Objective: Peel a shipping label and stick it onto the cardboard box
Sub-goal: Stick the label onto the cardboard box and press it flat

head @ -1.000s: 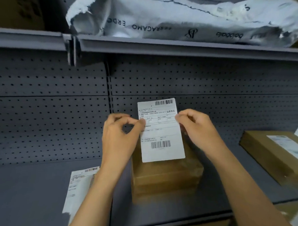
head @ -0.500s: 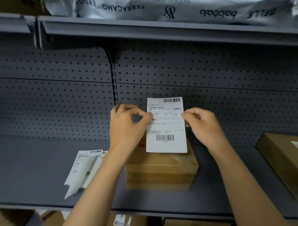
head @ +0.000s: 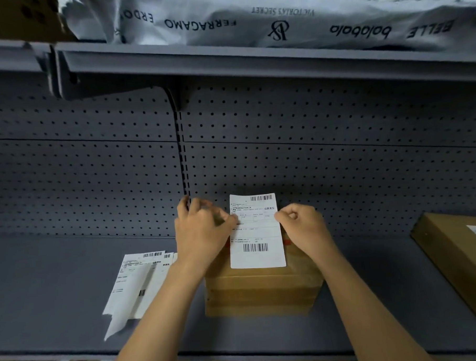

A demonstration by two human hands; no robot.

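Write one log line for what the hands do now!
hands: left, right pinch label | label: above box, unstuck | next: stick

Your left hand [head: 203,231] and right hand [head: 304,226] are raised side by side, fingertips pinched, forearms reaching forward.

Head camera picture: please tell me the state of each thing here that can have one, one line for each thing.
Shipping label: held upright above the box, not yet stuck.
Left hand: pinching the label's left edge.
Right hand: pinching the label's right edge.
Cardboard box: closed, on the shelf, top mostly hidden by the label.
Spare labels: lying flat on the shelf, left of the box.
Second box: closed, label already on.
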